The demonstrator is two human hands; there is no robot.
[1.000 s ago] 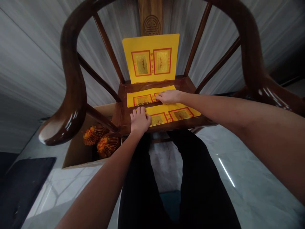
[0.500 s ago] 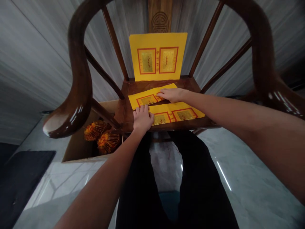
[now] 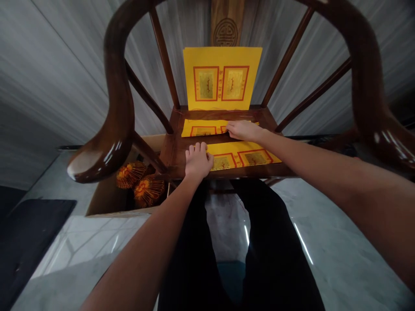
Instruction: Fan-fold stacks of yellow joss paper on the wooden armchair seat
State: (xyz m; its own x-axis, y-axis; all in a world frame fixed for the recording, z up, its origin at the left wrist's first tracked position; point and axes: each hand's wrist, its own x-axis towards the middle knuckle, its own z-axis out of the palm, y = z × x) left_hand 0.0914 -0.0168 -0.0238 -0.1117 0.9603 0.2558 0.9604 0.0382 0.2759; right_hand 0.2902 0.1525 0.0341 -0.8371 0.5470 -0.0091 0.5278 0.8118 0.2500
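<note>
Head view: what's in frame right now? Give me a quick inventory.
Armchair: one, glossy dark brown wood, centre.
Upright paper sheet: one, yellow with red-framed panels, against the backrest.
Flat paper sheets: two, yellow with red-framed panels, on the seat.
Cardboard box: one, brown, left below the seat.
Pleated paper fans: two, orange-gold, in the box.
Floor mat: one, black, far left.
Trousers: one pair, black, below the seat.
Left hand: one, at the front sheet's left edge.
Right hand: one, on the rear sheet.

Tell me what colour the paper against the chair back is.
The paper is bright yellow with two red-framed panels, shown best in the head view.
</note>
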